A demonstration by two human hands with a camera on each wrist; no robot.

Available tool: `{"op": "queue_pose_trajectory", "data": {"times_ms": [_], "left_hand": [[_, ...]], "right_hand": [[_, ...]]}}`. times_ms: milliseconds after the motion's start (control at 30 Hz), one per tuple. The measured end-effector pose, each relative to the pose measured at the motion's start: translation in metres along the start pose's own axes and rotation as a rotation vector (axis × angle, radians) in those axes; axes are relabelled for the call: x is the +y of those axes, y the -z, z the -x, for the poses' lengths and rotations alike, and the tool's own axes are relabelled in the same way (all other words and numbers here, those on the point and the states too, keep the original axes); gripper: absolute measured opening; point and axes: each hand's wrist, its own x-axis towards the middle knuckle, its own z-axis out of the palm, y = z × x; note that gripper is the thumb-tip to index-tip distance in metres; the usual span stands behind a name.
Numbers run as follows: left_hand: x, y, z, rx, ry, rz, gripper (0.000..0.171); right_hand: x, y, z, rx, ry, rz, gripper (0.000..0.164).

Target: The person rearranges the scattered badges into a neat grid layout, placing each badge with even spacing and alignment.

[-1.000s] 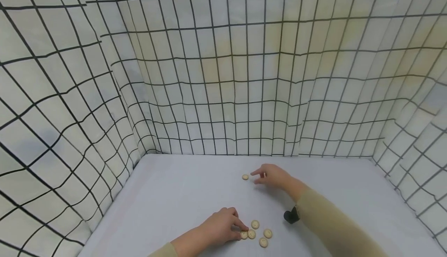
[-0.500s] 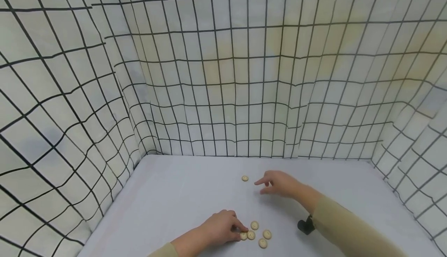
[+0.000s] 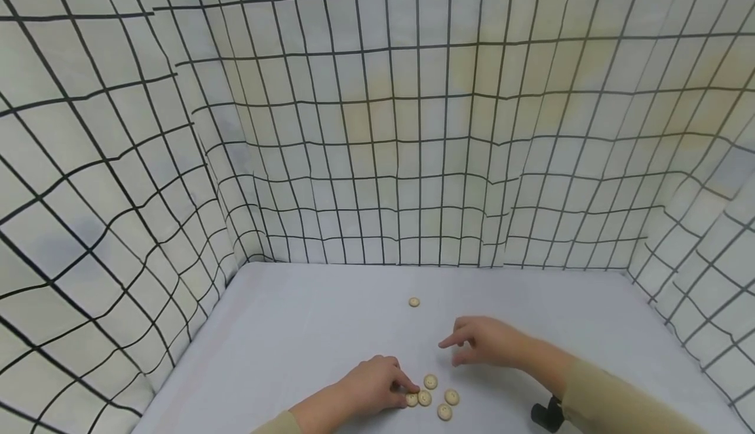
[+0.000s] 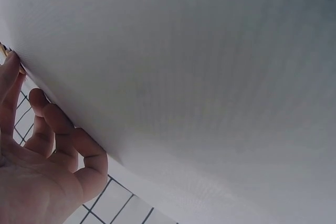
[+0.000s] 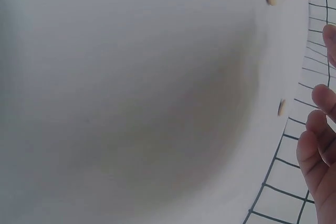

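Note:
My left hand (image 3: pixel 371 385) is low over the table, its index finger and thumb pinching the edge of a round pale button (image 3: pixel 411 400). In the left wrist view the fingers of that hand (image 4: pixel 50 161) are bent, and only a sliver of the button (image 4: pixel 22 70) shows. Just right of it lie a second button (image 3: pixel 424 398) and a third button (image 3: pixel 430 381), with several in this loose group. Above the table to the right, my right hand (image 3: pixel 492 342) holds nothing, index finger extended and thumb apart. A lone button (image 3: pixel 414 302) lies farther back.
Everything lies on a white table (image 3: pixel 307 316). White cloth walls with a dark grid (image 3: pixel 377 158) enclose it at the back and both sides. A black wrist-worn device (image 3: pixel 547 414) hangs under the right sleeve (image 3: pixel 619 398).
My right hand has drawn back from beside the lone button, toward me and to the right, with nothing in it. The left hand and the buttons stay where they were.

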Motion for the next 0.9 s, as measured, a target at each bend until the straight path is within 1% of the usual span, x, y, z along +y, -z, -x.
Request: {"op": "queue_pose_trajectory", "data": {"times_ms": [200, 400, 567, 667, 900], "left_hand": [[0.000, 0.000, 0.000, 0.010, -0.006, -0.006, 0.025], [0.001, -0.001, -0.001, 0.008, -0.001, 0.001, 0.025], [0.002, 0.000, 0.001, 0.014, -0.002, -0.002, 0.025], [0.003, 0.002, 0.002, 0.018, -0.007, -0.002, 0.025], [0.003, 0.003, 0.003, 0.018, -0.016, 0.007, 0.025]], "right_hand": [[0.003, -0.007, 0.015, -0.022, 0.001, -0.011, 0.031], [0.003, -0.013, 0.027, -0.052, -0.008, -0.058, 0.032], [0.001, -0.016, 0.032, -0.060, 0.006, -0.074, 0.031], [0.001, -0.019, 0.033, -0.067, 0.026, -0.084, 0.031], [-0.002, -0.022, 0.034, -0.078, 0.087, -0.068, 0.030]]}}
